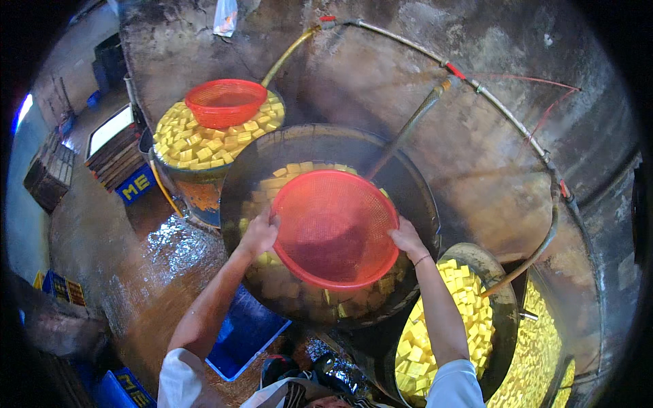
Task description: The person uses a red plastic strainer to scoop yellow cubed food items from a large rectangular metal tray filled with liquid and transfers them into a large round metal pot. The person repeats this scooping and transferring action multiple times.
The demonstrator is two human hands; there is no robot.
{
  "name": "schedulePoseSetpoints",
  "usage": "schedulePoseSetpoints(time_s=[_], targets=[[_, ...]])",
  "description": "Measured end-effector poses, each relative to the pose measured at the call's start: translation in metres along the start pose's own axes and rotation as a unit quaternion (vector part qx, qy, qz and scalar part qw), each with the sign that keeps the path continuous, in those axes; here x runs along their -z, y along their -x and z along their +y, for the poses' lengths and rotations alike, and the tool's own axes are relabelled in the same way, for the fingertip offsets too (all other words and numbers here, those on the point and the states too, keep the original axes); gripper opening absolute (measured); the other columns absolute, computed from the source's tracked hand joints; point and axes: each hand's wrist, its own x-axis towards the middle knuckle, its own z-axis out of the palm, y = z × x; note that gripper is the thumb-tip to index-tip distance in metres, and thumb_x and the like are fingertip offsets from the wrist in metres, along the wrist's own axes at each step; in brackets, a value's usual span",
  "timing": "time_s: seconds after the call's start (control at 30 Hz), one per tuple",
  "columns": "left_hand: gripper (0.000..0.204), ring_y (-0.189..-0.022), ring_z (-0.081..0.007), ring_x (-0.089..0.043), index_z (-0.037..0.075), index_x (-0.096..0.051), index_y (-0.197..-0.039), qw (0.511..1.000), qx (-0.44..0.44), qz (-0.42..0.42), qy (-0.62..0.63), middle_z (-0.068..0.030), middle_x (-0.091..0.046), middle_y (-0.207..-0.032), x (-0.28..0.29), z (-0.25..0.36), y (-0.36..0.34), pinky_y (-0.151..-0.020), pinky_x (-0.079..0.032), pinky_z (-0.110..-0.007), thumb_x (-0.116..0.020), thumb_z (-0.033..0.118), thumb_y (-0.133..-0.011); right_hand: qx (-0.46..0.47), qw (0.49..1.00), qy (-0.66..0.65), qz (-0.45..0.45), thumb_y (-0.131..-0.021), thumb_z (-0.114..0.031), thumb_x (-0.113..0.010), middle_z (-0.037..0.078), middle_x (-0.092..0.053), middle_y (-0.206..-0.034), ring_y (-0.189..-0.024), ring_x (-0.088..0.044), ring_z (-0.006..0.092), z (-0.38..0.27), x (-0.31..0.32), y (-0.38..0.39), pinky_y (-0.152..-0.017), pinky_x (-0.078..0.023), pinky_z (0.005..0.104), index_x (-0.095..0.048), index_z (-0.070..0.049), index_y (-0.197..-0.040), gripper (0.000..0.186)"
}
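A wide red plastic colander (326,224) is held between my two hands over a large dark round vat (235,170). My left hand (260,232) is closed on the colander's left rim, and my right hand (408,239) grips its right rim. Nothing can be made out inside the colander; its mesh bottom shows reddish and shaded. Around and below it, yellow blocks (289,170) lie in the vat's cloudy liquid. How far the colander sits above the liquid is hard to tell.
A drum of yellow blocks (197,146) at far left carries a smaller red basket (226,102). More blocks fill a vat (500,285) by my right arm. A hose (411,126) reaches into the middle vat. A blue crate (248,333) stands on the wet floor (136,272).
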Motion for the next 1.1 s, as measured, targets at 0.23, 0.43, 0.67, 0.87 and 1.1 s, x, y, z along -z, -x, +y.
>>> schedulePoseSetpoints(time_s=[0.23, 0.43, 0.67, 0.87, 1.1], targets=[[0.038, -0.094, -0.0392, -0.066, 0.002, -0.055, -0.121, 0.953, -0.004, -0.115, -0.282, -0.0227, -0.067, -0.103, 0.012, -0.008, -0.031, -0.079, -0.056, -0.045, -0.058, 0.023, -0.089, -0.230, 0.962, 0.123, -0.086, -0.083, -0.021, -0.054, 0.033, -0.059, -0.116, -0.111, -0.059, 0.0402, -0.013, -0.023, -0.003, -0.097, -0.045, 0.0483, -0.027, 0.007, -0.138, 0.067], [0.036, -0.095, -0.0393, -0.064, -0.001, -0.065, -0.100, 0.896, -0.055, -0.152, -0.414, -0.0218, -0.066, -0.095, -0.010, -0.040, -0.046, -0.086, -0.052, -0.046, -0.069, 0.030, -0.084, -0.234, 0.943, 0.224, -0.078, -0.086, -0.026, -0.056, 0.031, -0.061, -0.111, -0.100, -0.063, 0.0424, 0.018, -0.044, -0.004, -0.085, -0.051, 0.0497, -0.029, 0.008, -0.132, 0.064], [0.037, -0.095, -0.0379, -0.064, -0.003, -0.067, -0.096, 0.864, -0.115, -0.187, -0.453, -0.0219, -0.066, -0.097, -0.024, -0.077, -0.060, -0.085, -0.052, -0.045, -0.072, 0.031, -0.081, -0.250, 0.933, 0.241, -0.093, -0.086, -0.028, -0.056, 0.033, -0.060, -0.111, -0.104, -0.062, 0.0411, 0.023, -0.048, -0.006, -0.093, -0.048, 0.0507, -0.027, 0.009, -0.133, 0.066], [0.036, -0.075, -0.0372, -0.066, -0.002, -0.066, -0.097, 0.901, -0.157, -0.120, -0.387, -0.0219, -0.067, -0.085, -0.013, -0.102, -0.059, -0.076, -0.054, -0.045, -0.066, 0.032, -0.084, -0.089, 0.958, 0.254, -0.099, -0.079, -0.024, -0.060, 0.029, -0.060, -0.116, -0.102, -0.062, 0.0438, 0.029, -0.056, -0.016, -0.093, -0.049, 0.0463, -0.046, 0.007, -0.127, 0.059], [0.038, -0.077, -0.0266, -0.071, -0.006, -0.068, -0.097, 0.982, 0.102, -0.091, -0.127, -0.0209, -0.069, -0.084, -0.006, -0.019, -0.017, -0.061, -0.058, -0.038, -0.065, 0.031, -0.087, -0.094, 0.995, -0.001, -0.043, -0.075, -0.015, -0.061, 0.024, -0.065, -0.103, -0.088, -0.068, 0.0373, 0.001, 0.018, 0.010, -0.069, -0.058, 0.0438, -0.055, 0.010, -0.114, 0.046]])
